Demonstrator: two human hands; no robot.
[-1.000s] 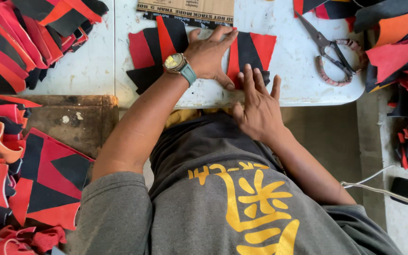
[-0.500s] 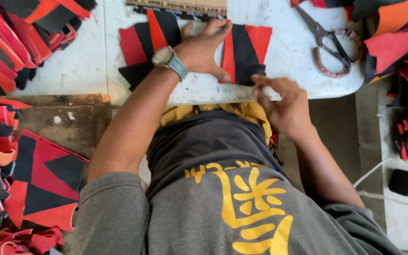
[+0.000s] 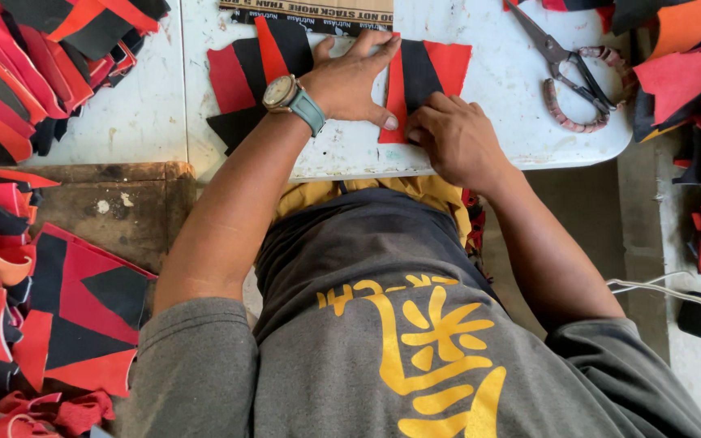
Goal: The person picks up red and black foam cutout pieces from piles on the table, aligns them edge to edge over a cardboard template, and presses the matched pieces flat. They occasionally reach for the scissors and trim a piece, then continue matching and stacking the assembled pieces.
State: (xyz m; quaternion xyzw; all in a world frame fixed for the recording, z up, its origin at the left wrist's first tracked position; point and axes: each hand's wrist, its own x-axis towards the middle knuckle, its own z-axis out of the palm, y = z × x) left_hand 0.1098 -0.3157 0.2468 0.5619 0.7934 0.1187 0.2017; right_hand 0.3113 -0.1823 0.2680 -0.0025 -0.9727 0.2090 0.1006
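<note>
Two bare hands are pressed onto a red-and-black fabric piece (image 3: 427, 69) lying flat at the near edge of the white bench (image 3: 139, 122), toward 12 o'clock from the body. The left hand (image 3: 350, 77), a watch (image 3: 281, 92) at its wrist, is spread flat with its grip released, while the right hand (image 3: 456, 138) is curled at the piece's lower edge, though a pinch cannot be told. Scissors (image 3: 574, 77) are seen at 2 o'clock, and fabric stacks (image 3: 26, 73) at 10 o'clock.
</note>
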